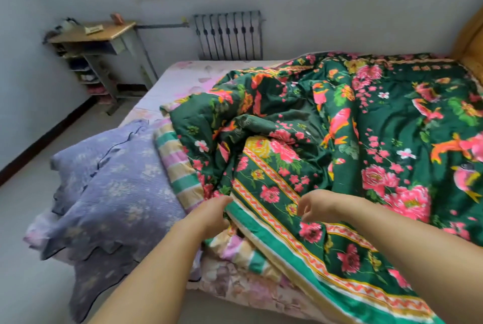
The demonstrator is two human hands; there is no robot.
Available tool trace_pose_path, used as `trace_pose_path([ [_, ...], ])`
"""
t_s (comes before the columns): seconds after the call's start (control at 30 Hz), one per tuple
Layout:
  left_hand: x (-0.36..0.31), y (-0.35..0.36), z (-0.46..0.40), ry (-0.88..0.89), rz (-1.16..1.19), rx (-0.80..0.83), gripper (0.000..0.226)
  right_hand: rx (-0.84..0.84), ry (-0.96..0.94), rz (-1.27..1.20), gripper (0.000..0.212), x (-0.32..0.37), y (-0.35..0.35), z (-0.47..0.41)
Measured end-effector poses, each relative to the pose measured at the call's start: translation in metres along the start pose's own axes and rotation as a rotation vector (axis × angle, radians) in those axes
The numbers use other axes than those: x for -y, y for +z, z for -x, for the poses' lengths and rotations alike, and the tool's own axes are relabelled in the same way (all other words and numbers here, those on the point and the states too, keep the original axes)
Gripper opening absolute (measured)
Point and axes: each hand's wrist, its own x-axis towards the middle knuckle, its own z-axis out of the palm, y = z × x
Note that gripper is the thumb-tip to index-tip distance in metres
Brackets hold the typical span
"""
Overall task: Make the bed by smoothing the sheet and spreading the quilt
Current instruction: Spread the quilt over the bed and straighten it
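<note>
A dark green quilt (379, 119) with pink flowers lies crumpled over most of the bed, its striped underside (177, 164) showing at the left fold. The pale pink sheet (183, 75) is bare at the far left corner. My left hand (211, 215) grips the quilt's bordered edge near the bed's front, fingers tucked under the fold. My right hand (317, 206) hovers just above the quilt border with fingers loosely curled, holding nothing.
A purple pillow (112, 193) hangs over the bed's near left corner. A small desk (96, 33) with shelves stands by the left wall, a radiator (228, 36) under the window. A wooden headboard (470, 44) rises at right. Grey floor lies left of the bed.
</note>
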Motion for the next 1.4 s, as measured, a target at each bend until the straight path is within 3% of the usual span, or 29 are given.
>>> trace_pose_path([
  [0.9,0.222,-0.021,0.072,-0.335,0.301,-0.047,0.060,0.149,-0.392,0.380,0.035,0.282,0.004,-0.129],
  [1.4,0.369,-0.098,0.003,-0.452,0.371,-0.008,0.062,0.172,-0.371,0.198,0.032,0.411,-0.036,-0.269],
])
